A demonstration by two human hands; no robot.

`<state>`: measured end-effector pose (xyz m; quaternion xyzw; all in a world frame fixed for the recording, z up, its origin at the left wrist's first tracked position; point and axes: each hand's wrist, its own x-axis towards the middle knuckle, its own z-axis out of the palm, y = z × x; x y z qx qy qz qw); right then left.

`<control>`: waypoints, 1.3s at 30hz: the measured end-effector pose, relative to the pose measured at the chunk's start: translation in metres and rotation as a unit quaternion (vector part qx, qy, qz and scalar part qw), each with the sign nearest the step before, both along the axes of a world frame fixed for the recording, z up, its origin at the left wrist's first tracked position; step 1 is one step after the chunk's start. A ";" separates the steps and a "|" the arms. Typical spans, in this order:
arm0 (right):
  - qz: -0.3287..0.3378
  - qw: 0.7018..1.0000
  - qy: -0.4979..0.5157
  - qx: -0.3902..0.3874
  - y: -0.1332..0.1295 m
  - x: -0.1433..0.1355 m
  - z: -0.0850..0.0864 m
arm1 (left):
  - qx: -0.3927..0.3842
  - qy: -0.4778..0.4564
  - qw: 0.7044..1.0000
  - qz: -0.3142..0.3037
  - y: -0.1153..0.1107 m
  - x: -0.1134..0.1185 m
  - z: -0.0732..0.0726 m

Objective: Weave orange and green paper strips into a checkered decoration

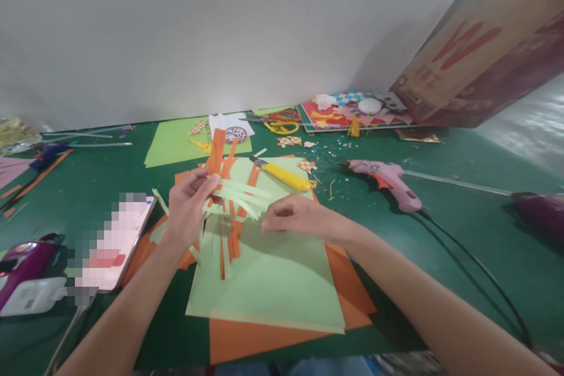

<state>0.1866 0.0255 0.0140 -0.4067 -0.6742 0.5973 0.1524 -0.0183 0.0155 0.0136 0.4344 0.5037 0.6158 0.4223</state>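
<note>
Holding orange strips (pixel 215 153) and pale green strips (pixel 242 190) in the left hand (pixel 194 195), pinched under the thumb, likely to keep the bundle together with ends free. Curling the right hand (pixel 299 215) narrow, just beside the green ends; cannot tell about anything between its fingertips. Working over pale green sheets (pixel 273 285) and orange sheets (pixel 259 338), near the middle of the near edge of the bench (pixel 176 335), presumably for easy reach. Seen across the sheets' far right corner: a yellow cutter (pixel 286 176), probably set there within reach. Toward the bench's right edge: a pink glue gun (pixel 390 179), seemingly clear of the paper.
</note>
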 end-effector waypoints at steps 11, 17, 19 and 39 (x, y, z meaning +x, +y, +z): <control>-0.217 0.975 0.029 0.036 0.012 0.006 -0.005 | 0.051 -0.023 0.998 0.020 -0.002 0.005 0.005; -0.393 0.893 0.196 0.099 0.020 0.017 -0.006 | 0.043 -0.005 0.999 0.007 -0.002 0.003 0.002; -0.390 0.890 0.216 0.098 0.020 0.017 -0.005 | 0.032 0.022 0.999 -0.007 -0.003 0.003 0.000; -0.205 0.975 0.011 0.088 0.008 0.005 -0.003 | -0.023 -0.085 0.996 -0.010 0.001 0.004 0.002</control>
